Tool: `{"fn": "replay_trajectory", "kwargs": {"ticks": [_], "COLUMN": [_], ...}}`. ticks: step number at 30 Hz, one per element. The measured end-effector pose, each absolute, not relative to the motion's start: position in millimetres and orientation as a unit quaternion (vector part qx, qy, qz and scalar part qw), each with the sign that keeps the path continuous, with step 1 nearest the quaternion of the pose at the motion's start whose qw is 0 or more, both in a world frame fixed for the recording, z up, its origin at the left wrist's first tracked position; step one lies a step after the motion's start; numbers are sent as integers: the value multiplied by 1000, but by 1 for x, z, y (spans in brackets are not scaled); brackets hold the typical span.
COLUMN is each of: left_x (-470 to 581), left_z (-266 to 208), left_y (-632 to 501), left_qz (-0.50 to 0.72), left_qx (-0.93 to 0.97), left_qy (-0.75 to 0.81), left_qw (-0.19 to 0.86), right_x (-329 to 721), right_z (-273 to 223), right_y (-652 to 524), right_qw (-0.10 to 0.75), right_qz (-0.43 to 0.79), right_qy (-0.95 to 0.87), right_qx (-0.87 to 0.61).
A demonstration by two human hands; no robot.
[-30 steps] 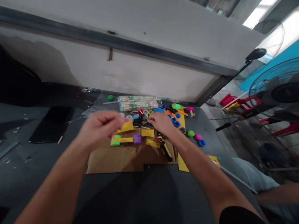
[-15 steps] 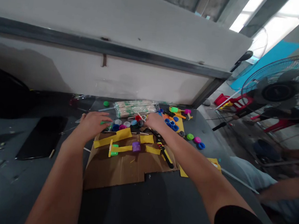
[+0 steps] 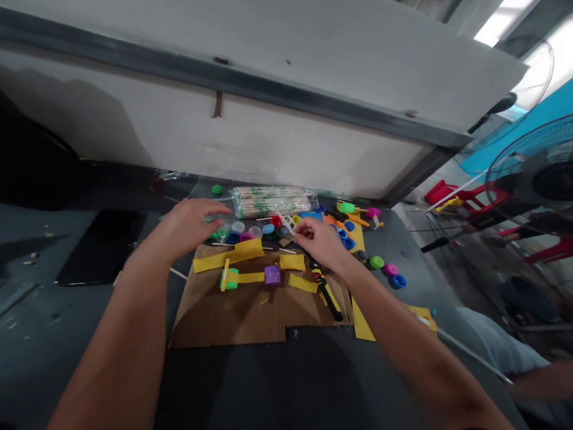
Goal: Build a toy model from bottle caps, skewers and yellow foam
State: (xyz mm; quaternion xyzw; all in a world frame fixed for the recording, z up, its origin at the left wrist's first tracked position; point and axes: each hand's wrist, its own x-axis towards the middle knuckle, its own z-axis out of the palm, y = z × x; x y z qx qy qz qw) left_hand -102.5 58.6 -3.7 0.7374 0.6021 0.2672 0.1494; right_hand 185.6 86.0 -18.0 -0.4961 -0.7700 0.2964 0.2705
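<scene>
My left hand (image 3: 192,228) hovers at the left end of a row of bottle caps (image 3: 247,236), its thumb and fingers apart and holding nothing. A green cap (image 3: 219,233) lies just by its fingertips. Fingers of my right hand (image 3: 320,242) are pinched around the end of a thin white stick (image 3: 286,222), among the caps. In front lies a cardboard sheet (image 3: 237,324). On it are yellow strips (image 3: 230,255), a purple cap (image 3: 272,274) joined by a strip to a green cap (image 3: 231,278), and a black-and-yellow utility knife (image 3: 328,293).
A clear bag of wooden sticks (image 3: 272,202) lies against the white partition (image 3: 297,149). A dark phone (image 3: 97,249) rests at left. More caps (image 3: 391,269) sit to the right. Beyond the table's right edge are a fan (image 3: 565,179) and another person's arm (image 3: 552,384).
The view has shifted, so the table appears further right and slightly higher. Both hands stay near the caps; the right fingers now show more clearly beside the white stick.
</scene>
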Motion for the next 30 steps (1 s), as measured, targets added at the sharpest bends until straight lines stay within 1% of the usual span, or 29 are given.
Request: {"fn": "replay_trajectory", "kwargs": {"ticks": [2, 4, 6, 8, 10, 12, 13, 16, 18, 19, 23, 30], "left_x": [-91, -77, -64, -56, -53, -55, -57, -67, -73, -74, -75, -73], "left_z": [9, 16, 16, 11, 7, 5, 5, 8, 10, 11, 14, 25], "left_y": [53, 50, 50, 51, 54, 56, 57, 58, 59, 59, 56, 46], "left_qz": [346, 355, 355, 393, 445, 492, 512, 553, 571, 578, 586, 587], "left_qx": [727, 729, 721, 680, 622, 558, 525, 447, 414, 405, 404, 415], "left_qy": [564, 529, 500, 499, 502, 506, 512, 537, 549, 551, 541, 463], "left_qw": [186, 250, 321, 366, 403, 438, 448, 454, 448, 445, 448, 518], "right_x": [172, 154, 136, 125, 125, 134, 139, 150, 148, 145, 129, 143], "right_z": [-12, -6, -2, -3, -6, -10, -13, -21, -25, -28, -32, -27], "right_y": [81, 79, 79, 81, 85, 88, 88, 89, 90, 90, 95, 94], "right_qw": [278, 293, 308, 316, 303, 260, 222, 56, -19, -35, -56, -67], "right_qz": [330, 383, 411, 414, 391, 325, 274, 111, 60, 52, 54, 43], "right_qy": [-775, -768, -761, -761, -778, -811, -833, -885, -898, -900, -904, -907], "right_qx": [-461, -422, -397, -386, -386, -410, -427, -448, -436, -432, -420, -414]}}
